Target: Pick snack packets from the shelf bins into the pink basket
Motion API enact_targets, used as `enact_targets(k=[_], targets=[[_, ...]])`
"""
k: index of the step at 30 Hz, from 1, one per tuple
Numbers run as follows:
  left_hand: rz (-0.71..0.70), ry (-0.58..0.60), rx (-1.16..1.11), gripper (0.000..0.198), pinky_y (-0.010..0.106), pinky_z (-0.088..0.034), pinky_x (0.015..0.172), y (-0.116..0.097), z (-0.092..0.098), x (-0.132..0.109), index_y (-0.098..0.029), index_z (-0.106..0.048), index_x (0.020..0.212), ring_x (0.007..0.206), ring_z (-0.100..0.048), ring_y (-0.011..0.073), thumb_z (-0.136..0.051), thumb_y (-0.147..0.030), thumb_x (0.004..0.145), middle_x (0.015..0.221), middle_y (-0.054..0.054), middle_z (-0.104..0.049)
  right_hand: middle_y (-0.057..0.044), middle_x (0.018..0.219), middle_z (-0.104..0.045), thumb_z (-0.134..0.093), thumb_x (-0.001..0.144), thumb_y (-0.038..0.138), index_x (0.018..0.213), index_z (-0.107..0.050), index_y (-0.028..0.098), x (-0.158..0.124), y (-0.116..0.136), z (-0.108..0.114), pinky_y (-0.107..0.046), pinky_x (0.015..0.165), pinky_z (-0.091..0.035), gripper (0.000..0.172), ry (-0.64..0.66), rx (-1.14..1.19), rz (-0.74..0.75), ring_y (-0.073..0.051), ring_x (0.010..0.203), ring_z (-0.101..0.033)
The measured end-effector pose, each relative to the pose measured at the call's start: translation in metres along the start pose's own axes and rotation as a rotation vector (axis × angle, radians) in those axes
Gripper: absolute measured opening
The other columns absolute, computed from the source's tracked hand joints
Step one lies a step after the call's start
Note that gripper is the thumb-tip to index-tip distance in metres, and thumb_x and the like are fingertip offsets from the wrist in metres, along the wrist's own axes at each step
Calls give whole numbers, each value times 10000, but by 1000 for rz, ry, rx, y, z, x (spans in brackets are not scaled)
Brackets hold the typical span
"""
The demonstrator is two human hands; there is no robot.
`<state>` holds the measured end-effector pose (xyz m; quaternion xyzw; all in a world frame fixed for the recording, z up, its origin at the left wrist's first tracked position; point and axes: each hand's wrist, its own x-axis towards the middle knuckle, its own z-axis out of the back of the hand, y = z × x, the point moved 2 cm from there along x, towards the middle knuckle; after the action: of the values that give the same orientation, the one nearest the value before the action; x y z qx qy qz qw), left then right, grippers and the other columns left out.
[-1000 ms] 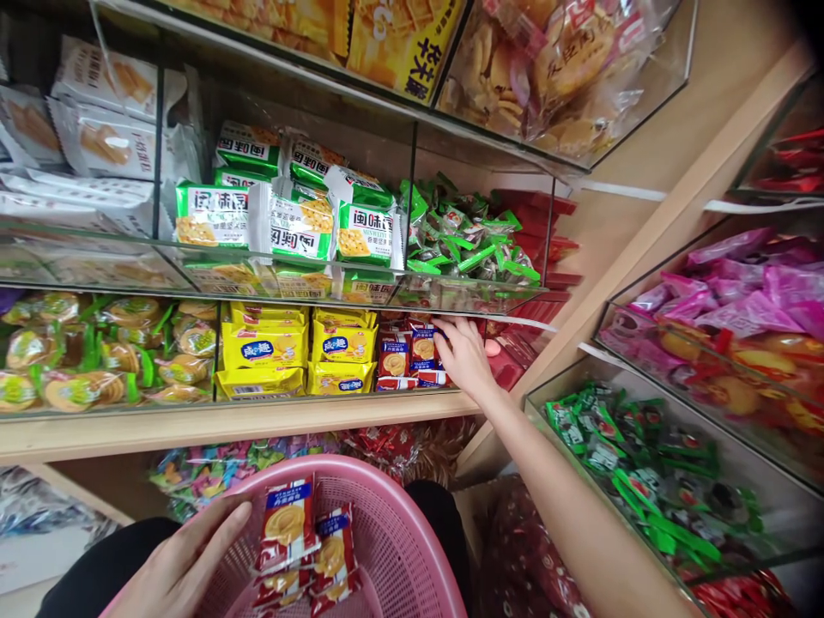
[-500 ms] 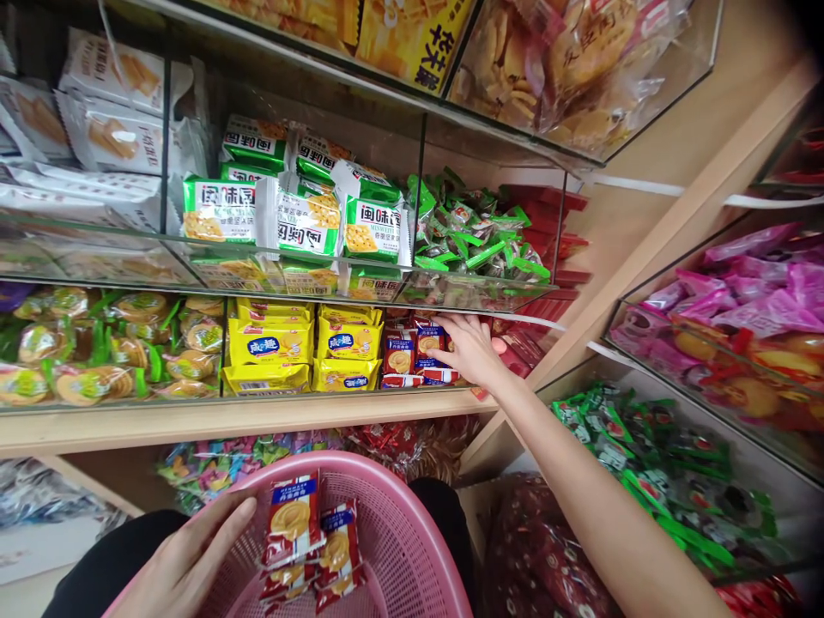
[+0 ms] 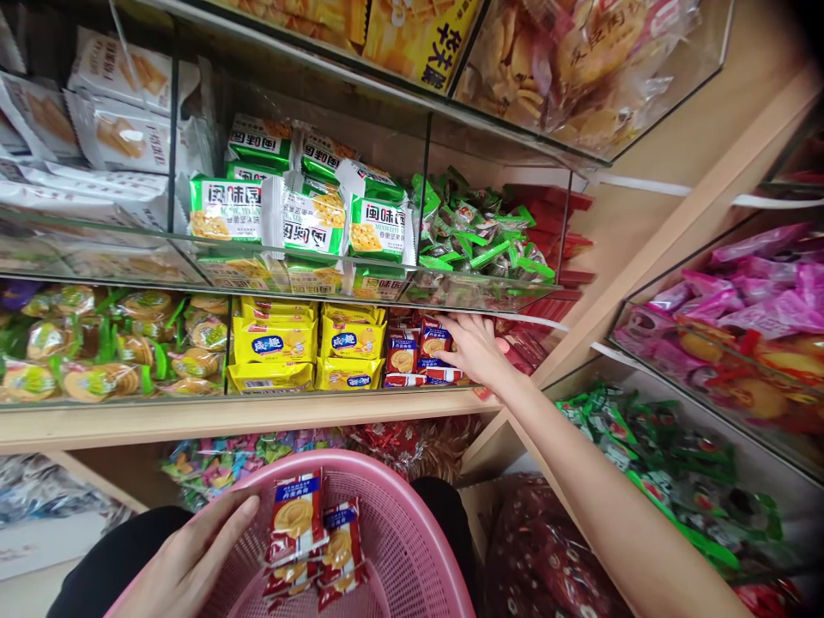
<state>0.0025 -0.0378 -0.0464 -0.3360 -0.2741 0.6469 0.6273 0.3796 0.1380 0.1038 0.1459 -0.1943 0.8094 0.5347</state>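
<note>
My left hand [image 3: 204,548] grips the left rim of a pink plastic basket [image 3: 394,536], with its thumb and fingers partly hidden. In the basket lie several red and blue cookie packets [image 3: 297,517]. My right hand [image 3: 475,348] reaches into the lower shelf compartment, over matching red and blue cookie packets [image 3: 402,352]. Its thumb points left, apart from the fingers, and rests against the packets. The fingertips are partly out of sight under the glass ledge, and no packet is seen lifted in that hand.
Yellow packs [image 3: 275,342] stand left of the cookie packets. Above them a glass ledge [image 3: 309,292] holds green and white cracker packs [image 3: 225,210]. A wooden upright [image 3: 583,330] rises right of my right hand. Green-wrapped snacks [image 3: 669,446] fill a bin beside my right forearm.
The view has shifted slightly, moving the shelves a little to the right. Both hands stay in nearly the same places, and the packets in the basket lie as before.
</note>
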Motion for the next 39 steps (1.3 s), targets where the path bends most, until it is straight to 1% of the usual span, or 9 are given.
enact_targets(k=[10,17,26,28,30,32,35,37,39], targets=[[69,-26,49,688,433,-307,1107,-13,4,-3,-178,-630,1176,1226,-542,279,-347,-675,794,1312,81,-602,-135,1126,-575,-566,863,405,1142,-558,201,-7,2,5,-402,795,-367,346,-35,63,11,-315,1044,-469],[53,-47,127,629,386,-441,1015,-48,12,-9,-193,-669,1120,1116,-625,282,-350,-619,784,1197,63,-681,-59,982,-622,-566,877,351,984,-525,218,-16,1,6,-351,761,-349,176,-41,209,69,-249,919,-504],[84,34,132,572,333,-420,1018,-63,13,-11,-198,-631,1135,1130,-610,253,-331,-579,833,1216,56,-671,-80,985,-646,-603,863,300,998,-554,202,-51,16,42,-368,778,-396,174,-360,209,185,-245,935,-560],[80,43,127,570,334,-416,1021,-64,13,-11,-202,-627,1141,1131,-609,254,-322,-575,836,1217,50,-671,-70,1005,-647,-653,826,265,1007,-560,216,-68,29,52,-389,827,-421,209,-435,352,149,-239,961,-580],[81,49,122,576,343,-399,1037,-64,13,-12,-202,-619,1152,1148,-596,251,-311,-576,841,1223,47,-666,-52,1011,-643,-709,775,246,1000,-561,231,-89,46,58,-383,841,-457,270,-479,613,-1,-224,964,-601],[80,61,112,578,349,-379,1053,-62,12,-12,-200,-610,1162,1167,-581,245,-303,-580,853,1232,49,-659,-33,991,-646,-739,748,264,992,-554,236,-111,67,56,-348,804,-495,307,-412,963,-270,-195,914,-624],[66,78,91,581,351,-364,1063,-57,10,-11,-191,-605,1172,1175,-573,243,-303,-582,867,1239,55,-654,-29,981,-673,-697,797,314,1057,-523,231,-142,107,40,-334,791,-520,323,-28,1586,-644,-170,869,-654],[56,79,83,595,345,-360,1066,-54,8,-10,-178,-601,1185,1174,-574,242,-302,-586,872,1241,62,-653,-43,997,-685,-679,816,321,1078,-510,218,-158,133,30,-338,798,-523,328,204,1905,-788,-169,871,-665],[44,76,81,616,329,-362,1064,-51,8,-10,-162,-594,1203,1180,-570,239,-305,-596,875,1255,68,-646,-48,995,-692,-690,806,315,1069,-515,205,-169,151,21,-328,789,-524,335,331,2083,-894,-165,865,-670]])
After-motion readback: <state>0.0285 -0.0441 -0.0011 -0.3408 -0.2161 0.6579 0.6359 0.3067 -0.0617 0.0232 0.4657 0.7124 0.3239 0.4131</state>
